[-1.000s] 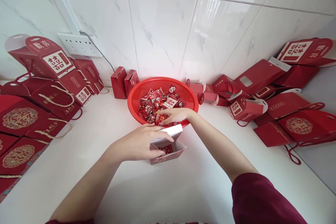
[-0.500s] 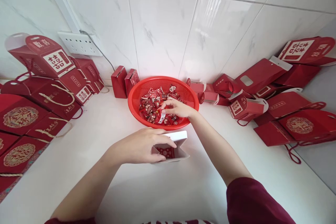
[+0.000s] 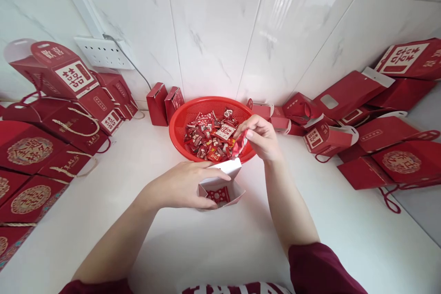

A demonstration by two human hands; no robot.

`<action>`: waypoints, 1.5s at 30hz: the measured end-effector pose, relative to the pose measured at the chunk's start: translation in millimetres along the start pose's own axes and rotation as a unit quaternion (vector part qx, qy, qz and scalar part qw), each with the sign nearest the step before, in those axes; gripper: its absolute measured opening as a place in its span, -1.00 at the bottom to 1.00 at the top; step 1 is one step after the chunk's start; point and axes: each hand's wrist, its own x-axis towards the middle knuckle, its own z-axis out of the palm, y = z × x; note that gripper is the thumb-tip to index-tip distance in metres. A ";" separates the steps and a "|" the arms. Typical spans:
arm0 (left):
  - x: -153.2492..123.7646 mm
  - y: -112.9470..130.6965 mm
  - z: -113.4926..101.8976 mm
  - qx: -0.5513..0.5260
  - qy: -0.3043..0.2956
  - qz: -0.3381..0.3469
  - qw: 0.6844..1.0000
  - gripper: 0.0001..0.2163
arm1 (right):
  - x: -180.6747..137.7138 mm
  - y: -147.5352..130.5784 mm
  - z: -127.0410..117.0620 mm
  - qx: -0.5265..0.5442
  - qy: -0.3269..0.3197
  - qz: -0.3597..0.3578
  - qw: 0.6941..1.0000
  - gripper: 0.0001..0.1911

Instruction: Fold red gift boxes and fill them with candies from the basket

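Note candy [image 3: 239, 145] pinched in right hand [image 3: 263, 138] fingers, just in front of basket [image 3: 175, 124] rim. Note box [image 3: 230, 168] gripped open by left hand [image 3: 182, 186], in front of basket on tabletop [image 3: 344, 229]. Risks: dropping candy onto tabletop through loose pinch; tipping box through uneven grip.

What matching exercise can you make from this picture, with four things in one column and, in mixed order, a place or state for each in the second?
Column one:
1. left hand
2. right hand
3. red basket
4. wall socket

Column two:
A. fixed on the tiled wall, left of the basket
B. pinches a red wrapped sweet
C. stands on the white counter and holds many sweets
D. grips the small open box

Pairs: 1-D, 2-B, 3-C, 4-A.
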 end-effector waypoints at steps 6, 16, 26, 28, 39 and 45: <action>1.9 -1.1 -1.6 -0.024 -0.009 0.006 1.000 -0.53 | -10.5 -46.8 1.8 -0.155 -0.188 0.061 0.968 -0.85; 1.7 14.5 18.2 -0.023 -0.033 0.084 0.996 -0.59 | 14.7 3.7 -0.7 -0.350 -0.246 0.176 0.886 -0.74; -0.3 16.9 25.0 -0.013 -0.007 0.079 0.997 -0.66 | 48.6 58.6 34.8 -0.460 -0.447 0.289 0.710 -0.87; 0.0 17.4 25.4 -0.014 -0.009 0.085 0.996 -0.67 | 44.0 60.7 34.4 -0.453 -0.458 0.296 0.705 -0.86; -0.1 20.7 26.4 -0.024 -0.016 0.101 0.994 -0.68 | 41.0 53.3 16.8 -0.369 -0.314 0.223 0.846 -0.71; -0.4 23.3 26.8 -0.013 -0.014 0.113 0.993 -0.68 | 14.6 37.7 12.9 -0.239 -0.177 0.189 0.936 -0.61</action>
